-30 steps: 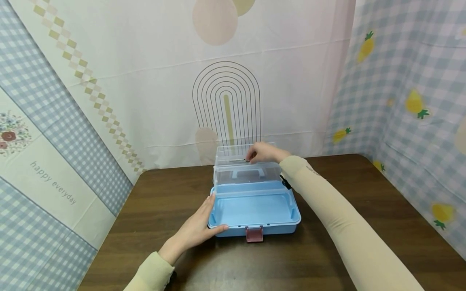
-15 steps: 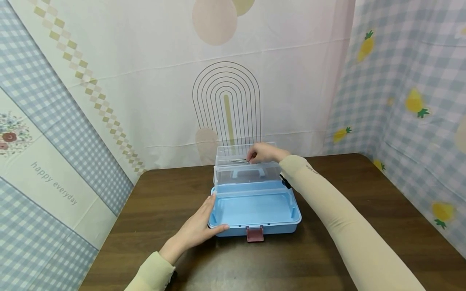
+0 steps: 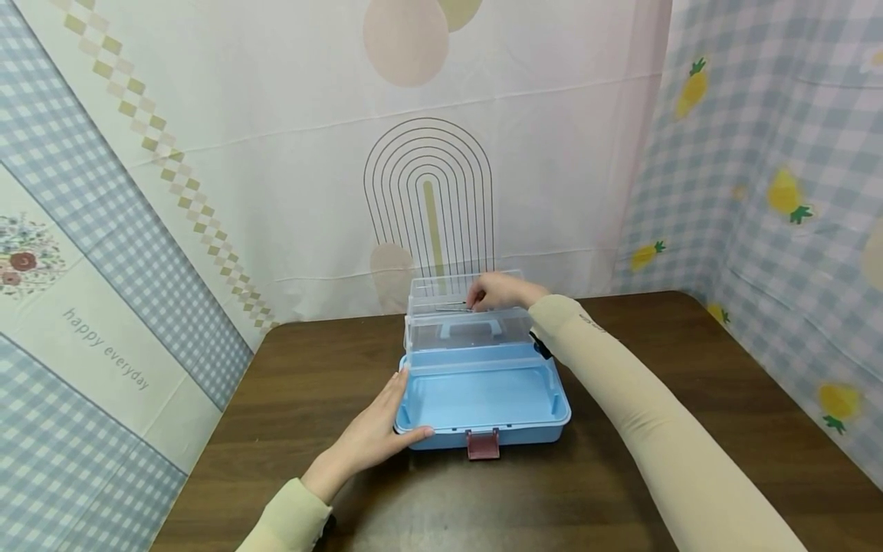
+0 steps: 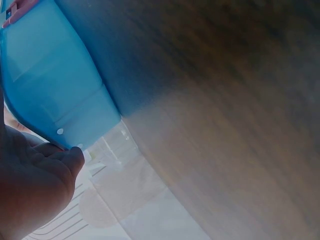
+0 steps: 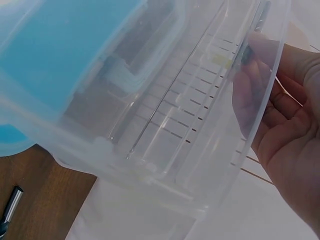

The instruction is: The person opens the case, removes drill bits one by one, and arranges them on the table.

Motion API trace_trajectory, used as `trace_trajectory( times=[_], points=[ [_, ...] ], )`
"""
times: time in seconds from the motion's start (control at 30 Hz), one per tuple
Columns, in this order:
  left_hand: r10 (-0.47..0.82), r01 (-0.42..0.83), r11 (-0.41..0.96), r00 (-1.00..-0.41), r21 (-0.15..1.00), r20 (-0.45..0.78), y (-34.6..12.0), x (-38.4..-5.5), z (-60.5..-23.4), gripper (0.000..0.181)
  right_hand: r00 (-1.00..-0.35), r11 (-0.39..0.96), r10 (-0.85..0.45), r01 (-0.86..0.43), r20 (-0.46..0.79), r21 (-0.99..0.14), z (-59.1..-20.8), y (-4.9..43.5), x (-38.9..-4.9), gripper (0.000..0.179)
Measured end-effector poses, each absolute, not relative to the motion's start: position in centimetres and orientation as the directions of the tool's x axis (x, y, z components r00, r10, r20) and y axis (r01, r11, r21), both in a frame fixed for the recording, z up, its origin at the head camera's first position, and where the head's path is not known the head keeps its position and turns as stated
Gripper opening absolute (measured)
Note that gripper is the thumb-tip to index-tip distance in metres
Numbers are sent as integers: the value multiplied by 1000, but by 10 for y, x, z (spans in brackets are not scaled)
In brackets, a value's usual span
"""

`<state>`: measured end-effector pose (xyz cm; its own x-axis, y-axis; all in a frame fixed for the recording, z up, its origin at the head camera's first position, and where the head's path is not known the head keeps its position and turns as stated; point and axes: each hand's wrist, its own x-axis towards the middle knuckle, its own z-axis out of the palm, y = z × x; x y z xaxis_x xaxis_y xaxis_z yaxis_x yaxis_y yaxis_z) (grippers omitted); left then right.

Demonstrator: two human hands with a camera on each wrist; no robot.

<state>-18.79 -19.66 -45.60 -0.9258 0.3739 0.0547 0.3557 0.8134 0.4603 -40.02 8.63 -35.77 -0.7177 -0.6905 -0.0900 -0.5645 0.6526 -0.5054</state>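
Note:
A light blue box (image 3: 483, 437) with clear raised trays (image 3: 469, 337) sits on the table. My left hand (image 3: 372, 425) rests on its front left corner, fingers straight along the left side and thumb on the front rim; the left wrist view shows this hand (image 4: 40, 180) against the blue wall. Over the uppermost clear tray (image 3: 428, 287), my right hand (image 3: 507, 290) pinches a slim metal tool (image 5: 262, 17), whose kind is unclear, partly hidden by the fingers. Beside it, a long thin metal rod (image 5: 175, 80) lies along the tray.
A dark red latch (image 3: 483, 445) hangs open at the box front. The brown wooden table (image 3: 310, 376) extends around the box. Behind stands a patterned white cloth (image 3: 317, 192), with a checked cloth (image 3: 759, 230) on the right.
My right hand has dipped very slightly over the upper tray. Two thin metal lines now show apart near its fingers, where they looked closer together before. The left hand and box stay put.

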Motion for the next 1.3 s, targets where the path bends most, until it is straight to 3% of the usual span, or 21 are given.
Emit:
trace_trajectory(
  times=[0.33, 0.73, 1.3],
  points=[
    [381, 363, 805, -923, 469, 60, -196, -187, -456, 114, -691, 624, -719, -592, -77, -511, -360, 88, -399, 14],
    [379, 358, 804, -924, 475, 53, -195, -187, -458, 114, -702, 528, -706, -435, -92, -730, -351, 91, -392, 23],
    [385, 367, 803, -921, 469, 63, -197, -188, -457, 113, -725, 529, -683, -406, -90, -745, -342, 148, -394, 27]
  ],
)
